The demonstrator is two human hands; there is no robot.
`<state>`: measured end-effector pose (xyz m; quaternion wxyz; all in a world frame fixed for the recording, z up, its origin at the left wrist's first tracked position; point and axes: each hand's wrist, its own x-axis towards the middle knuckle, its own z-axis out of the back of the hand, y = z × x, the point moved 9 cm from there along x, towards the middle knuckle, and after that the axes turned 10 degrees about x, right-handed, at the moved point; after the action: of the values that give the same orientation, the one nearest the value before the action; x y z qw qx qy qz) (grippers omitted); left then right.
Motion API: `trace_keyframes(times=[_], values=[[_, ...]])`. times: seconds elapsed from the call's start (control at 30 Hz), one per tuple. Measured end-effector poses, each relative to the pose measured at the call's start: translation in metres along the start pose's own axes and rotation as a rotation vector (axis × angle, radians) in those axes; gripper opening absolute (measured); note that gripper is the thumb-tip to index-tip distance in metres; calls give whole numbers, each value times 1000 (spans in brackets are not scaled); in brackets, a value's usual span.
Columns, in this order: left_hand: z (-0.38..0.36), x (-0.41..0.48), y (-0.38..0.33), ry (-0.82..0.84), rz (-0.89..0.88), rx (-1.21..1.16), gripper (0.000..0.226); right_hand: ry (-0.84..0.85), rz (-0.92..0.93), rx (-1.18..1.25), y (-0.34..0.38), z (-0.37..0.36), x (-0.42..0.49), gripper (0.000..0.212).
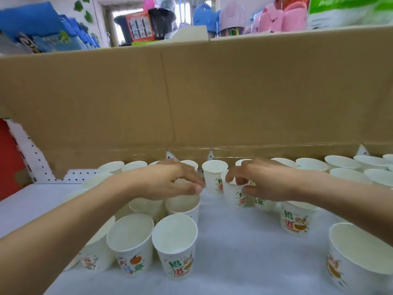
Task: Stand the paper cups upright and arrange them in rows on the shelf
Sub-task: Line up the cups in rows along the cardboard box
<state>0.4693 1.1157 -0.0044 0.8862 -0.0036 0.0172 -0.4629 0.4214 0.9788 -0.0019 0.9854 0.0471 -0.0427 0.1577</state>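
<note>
Several white paper cups with colourful print stand upright on the white shelf (236, 248). A back row (214, 176) runs along the cardboard, with more cups at the right (342, 162). A near cluster (174, 243) stands at the left, and single cups stand at the right (296, 218) and the far right (359, 254). My right hand (270, 179) pinches the rim of an upright paper cup (232, 194), fingers inside and thumb outside. My left hand (172, 182) curls from above round a cup (181, 181) that it mostly hides, just above another cup (184, 206).
A tall cardboard sheet (212, 92) forms the wall behind the cups. White pegboard (27, 150) and a red panel (8, 158) close off the left end. Plastic goods fill the shelf above (212, 18). Bare shelf lies between the left cluster and the right cups.
</note>
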Motion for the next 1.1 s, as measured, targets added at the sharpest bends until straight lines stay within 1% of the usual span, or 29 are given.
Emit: trace_keyframes(times=[0.13,0.2,0.27,0.37,0.47,0.5,0.53,0.57,0.63,0.67,0.7,0.77,0.8,0.97,1.1], values=[[34,6,25,-151,110,-164,32,-5,6,88,2,7,-3,30],[44,17,35,-220,144,-171,26,42,20,144,8,6,-13,25],[47,33,35,-242,142,-160,22,92,54,183,16,4,-25,21],[42,55,22,-228,103,-97,21,161,72,249,29,3,-43,17],[34,75,3,-245,30,14,21,282,44,395,39,3,-57,13],[31,80,-2,-257,13,65,23,300,29,453,40,6,-57,11],[29,86,-6,-268,8,115,26,278,13,502,38,11,-54,9],[26,91,-8,-276,11,155,28,213,2,525,32,20,-47,9],[21,99,-12,-283,23,218,31,11,-25,476,6,39,-26,11],[18,103,-13,-280,22,243,31,-69,-71,407,-12,44,-14,16],[16,106,-14,-270,18,259,29,-103,-139,323,-32,44,-3,21],[12,108,-12,-248,12,274,24,-77,-251,177,-61,32,14,25],[12,108,-10,-240,10,279,22,-60,-261,136,-68,24,21,26],[13,99,0,-220,6,288,19,-30,-198,52,-69,1,36,11],[13,95,2,-215,3,297,17,5,-137,83,-60,-1,38,8]])
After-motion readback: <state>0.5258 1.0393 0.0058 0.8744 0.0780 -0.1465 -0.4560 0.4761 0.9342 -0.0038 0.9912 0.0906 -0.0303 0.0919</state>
